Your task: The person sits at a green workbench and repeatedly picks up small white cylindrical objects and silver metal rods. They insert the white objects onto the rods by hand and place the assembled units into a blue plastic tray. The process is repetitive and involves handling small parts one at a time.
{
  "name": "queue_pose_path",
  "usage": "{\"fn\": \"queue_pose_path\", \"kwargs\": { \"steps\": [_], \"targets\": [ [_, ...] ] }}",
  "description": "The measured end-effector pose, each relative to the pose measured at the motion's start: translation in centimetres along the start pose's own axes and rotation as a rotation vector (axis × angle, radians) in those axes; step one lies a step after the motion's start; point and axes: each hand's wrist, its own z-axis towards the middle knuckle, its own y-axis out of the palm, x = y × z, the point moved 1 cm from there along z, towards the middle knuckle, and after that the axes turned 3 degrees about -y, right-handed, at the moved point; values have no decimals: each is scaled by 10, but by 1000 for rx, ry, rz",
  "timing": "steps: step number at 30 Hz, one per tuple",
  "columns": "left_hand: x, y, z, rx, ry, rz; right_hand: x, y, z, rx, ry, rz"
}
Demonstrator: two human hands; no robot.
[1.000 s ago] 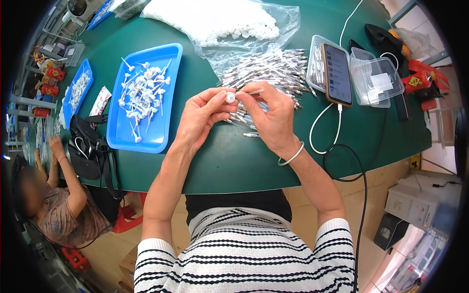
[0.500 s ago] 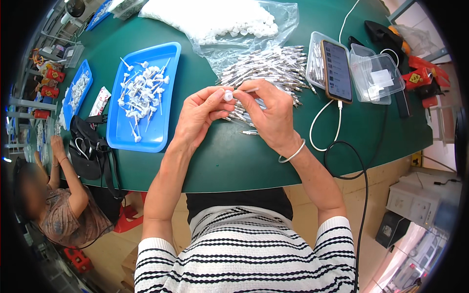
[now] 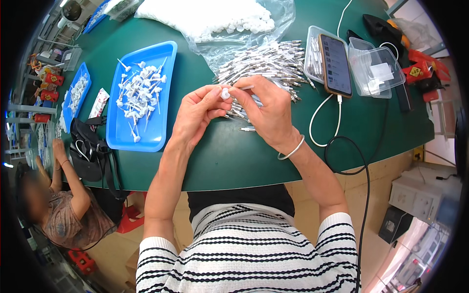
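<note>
My left hand [image 3: 196, 113] is closed, pinching a small white plastic cap [image 3: 225, 93] between thumb and fingertips. Beside it my right hand [image 3: 266, 108] grips a thin white rod [image 3: 248, 87], whose end sticks out past the fingers. Both sets of fingertips meet at the cap; whether the rod goes into it is hidden. Just beyond my hands lies a heap of thin white rods with metal parts [image 3: 266, 61]. To the left, a blue tray [image 3: 163, 97] holds several white caps with rods standing out of them.
A clear bag of white caps [image 3: 205, 19] lies at the back. At right are a phone [image 3: 335, 66] on a clear box, its white cable [image 3: 315, 119], and an open plastic container [image 3: 378, 73]. A black bag [image 3: 88, 151] lies at left, near a seated person [image 3: 73, 205].
My hands stay pinched together at the cap and have barely shifted. The whole view has moved slightly.
</note>
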Motion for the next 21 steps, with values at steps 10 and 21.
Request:
{"fn": "queue_pose_path", "kwargs": {
  "steps": [10,21],
  "targets": [
    [0,-1,0,-19,-1,-12,0,1,-1,-3,1,1],
    [-1,-1,1,-13,7,-11,2,1,-2,-20,-30,-21]
  ]
}}
